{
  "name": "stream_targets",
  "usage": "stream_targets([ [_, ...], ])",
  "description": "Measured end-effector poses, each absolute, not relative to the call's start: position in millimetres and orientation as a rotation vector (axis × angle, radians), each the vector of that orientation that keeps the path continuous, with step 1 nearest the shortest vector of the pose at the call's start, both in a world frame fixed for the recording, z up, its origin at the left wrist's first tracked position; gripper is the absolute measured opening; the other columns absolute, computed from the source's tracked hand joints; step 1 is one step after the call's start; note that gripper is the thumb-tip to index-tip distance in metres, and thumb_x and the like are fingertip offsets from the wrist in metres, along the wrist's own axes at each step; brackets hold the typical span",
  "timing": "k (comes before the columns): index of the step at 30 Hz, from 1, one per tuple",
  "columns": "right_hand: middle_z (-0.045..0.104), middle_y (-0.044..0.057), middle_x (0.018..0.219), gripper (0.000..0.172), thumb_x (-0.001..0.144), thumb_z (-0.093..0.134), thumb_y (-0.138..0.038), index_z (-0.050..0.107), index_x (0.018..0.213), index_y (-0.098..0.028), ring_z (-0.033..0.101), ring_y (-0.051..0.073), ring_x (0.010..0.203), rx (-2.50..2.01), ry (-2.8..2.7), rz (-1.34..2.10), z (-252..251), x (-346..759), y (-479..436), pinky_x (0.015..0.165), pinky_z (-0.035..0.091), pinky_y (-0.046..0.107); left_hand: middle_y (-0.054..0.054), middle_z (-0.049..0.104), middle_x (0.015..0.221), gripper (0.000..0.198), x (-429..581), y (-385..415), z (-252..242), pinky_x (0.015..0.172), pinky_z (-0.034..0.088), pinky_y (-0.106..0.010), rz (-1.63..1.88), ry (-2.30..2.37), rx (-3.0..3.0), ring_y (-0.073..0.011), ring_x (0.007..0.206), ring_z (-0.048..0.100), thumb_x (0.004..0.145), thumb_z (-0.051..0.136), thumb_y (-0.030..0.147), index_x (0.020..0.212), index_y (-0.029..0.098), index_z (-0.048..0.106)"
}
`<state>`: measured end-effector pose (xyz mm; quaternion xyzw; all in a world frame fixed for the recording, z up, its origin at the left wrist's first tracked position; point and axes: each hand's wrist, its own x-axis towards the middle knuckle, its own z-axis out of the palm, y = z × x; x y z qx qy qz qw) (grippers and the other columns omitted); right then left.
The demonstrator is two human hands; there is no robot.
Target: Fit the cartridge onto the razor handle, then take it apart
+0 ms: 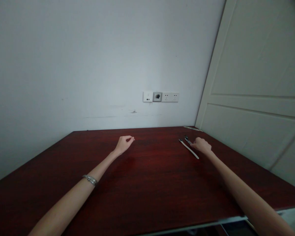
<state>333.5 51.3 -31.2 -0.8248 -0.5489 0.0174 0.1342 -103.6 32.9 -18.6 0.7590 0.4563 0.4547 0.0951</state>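
My left hand (125, 144) hovers over the left middle of the dark red table (147, 186), thumb and fingertips pinched together, with nothing visible between them. A metal bracelet (90, 179) circles that wrist. Toward the back right, my right hand (202, 145) is closed around the near end of a slim silvery object with a dark head (186, 139); its kind is unclear, and my fingers hide the rest. Just left of this hand lies a narrow, pale strap-like strip (190, 150) with a dark far end, slanting across the tabletop.
Behind the table rises a white wall with a row of sockets and switch plates (170, 97). A pale panelled door (255, 82) borders the right side. A thin light strip (193, 128) lies at the back right corner. Below the front edge is a partly visible dark object (238, 228).
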Motion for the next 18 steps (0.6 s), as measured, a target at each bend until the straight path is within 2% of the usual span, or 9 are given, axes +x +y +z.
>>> stream_targets([
  [4,0.067,0.012,0.082,0.03,0.065,0.059,-0.041,0.07,0.081,-0.018,0.063,0.028,0.08,-2.142,-1.572,0.113,-19.0,315.7,52.4,0.063,0.046,0.033,-0.005,0.07,0.078,0.031,-97.8,37.2,-13.6,0.065,0.047,-0.025,1.386,1.36,2.149,-0.0162,0.069,0.062,0.079,0.046,0.035,0.072,0.014,0.069],
  [8,0.068,0.008,0.07,0.026,0.066,0.058,-0.038,0.071,0.073,-0.016,0.064,0.022,0.072,-1.713,-1.615,0.205,-2.7,267.2,54.4,0.062,0.044,0.026,-0.006,0.07,0.076,0.032,-76.3,35.9,-5.7,0.061,0.047,-0.025,1.383,1.351,2.085,-0.016,0.067,0.062,0.078,0.047,0.036,0.072,0.014,0.069],
  [12,0.068,0.006,0.066,0.029,0.065,0.059,-0.039,0.069,0.074,-0.014,0.062,0.018,0.063,-1.433,-1.643,0.339,9.3,200.7,48.1,0.057,0.043,0.024,-0.006,0.07,0.076,0.03,-45.5,27.5,5.0,0.062,0.045,-0.026,1.389,1.279,2.098,-0.0162,0.066,0.06,0.075,0.052,0.038,0.076,0.014,0.071],
  [18,0.068,0.005,0.068,0.021,0.064,0.06,-0.033,0.067,0.07,-0.015,0.061,0.016,0.063,-1.192,-1.711,0.43,10.0,130.1,28.4,0.058,0.044,0.023,-0.007,0.069,0.073,0.037,-22.9,24.0,14.5,0.061,0.042,-0.024,1.544,1.326,1.921,-0.016,0.066,0.059,0.071,0.057,0.045,0.077,0.011,0.071],
])
